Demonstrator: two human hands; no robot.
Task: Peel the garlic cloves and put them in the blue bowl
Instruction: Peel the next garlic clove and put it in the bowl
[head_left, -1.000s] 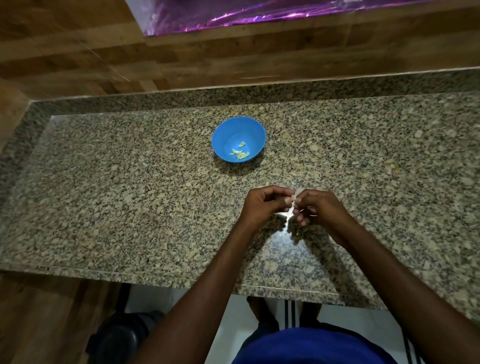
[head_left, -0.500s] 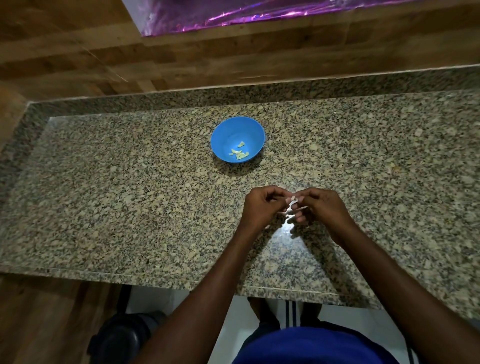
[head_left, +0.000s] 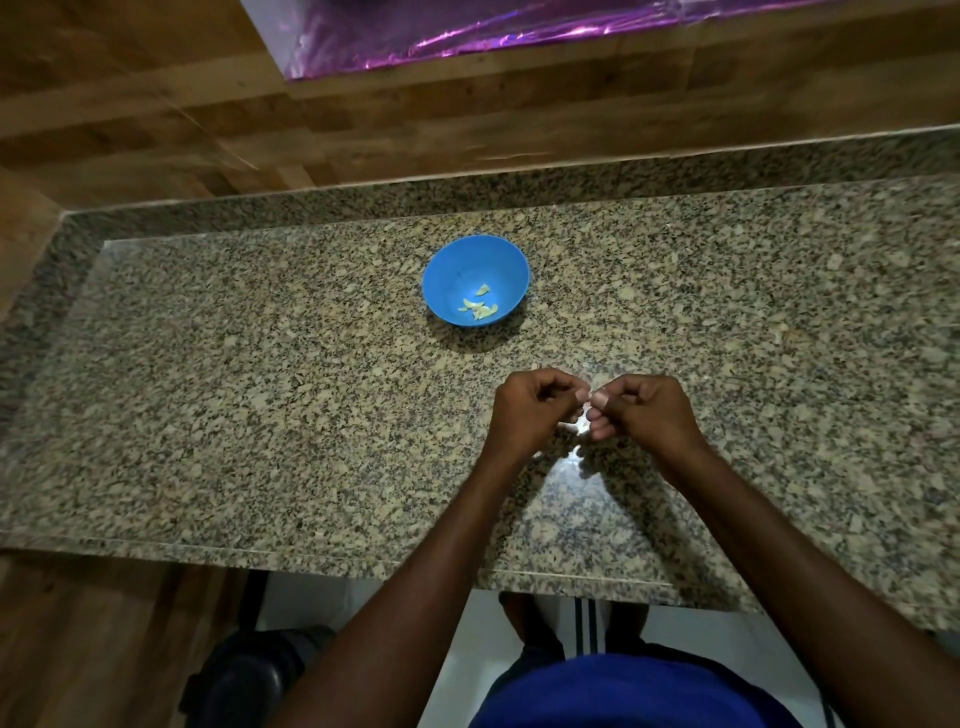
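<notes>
Both hands meet just above the speckled brown-and-beige granite countertop (head_left: 260, 389), fingers curled and thumbs tip to tip. The left hand (head_left: 530, 410) and the right hand (head_left: 649, 410) pinch a small pale garlic clove (head_left: 588, 399) between them, almost wholly hidden by the fingertips, so how much skin remains cannot be told. Such a clove is likely light, firm and a little slick once bare, its papery skin thin and prone to tearing in scraps; a fingertip pinch at the two ends, with a thumbnail working the skin, suits it best. Well beyond the hands stands the round blue plastic bowl (head_left: 441, 280), upright, with a few pale peeled garlic pieces (head_left: 480, 307) lying on its bottom.
</notes>
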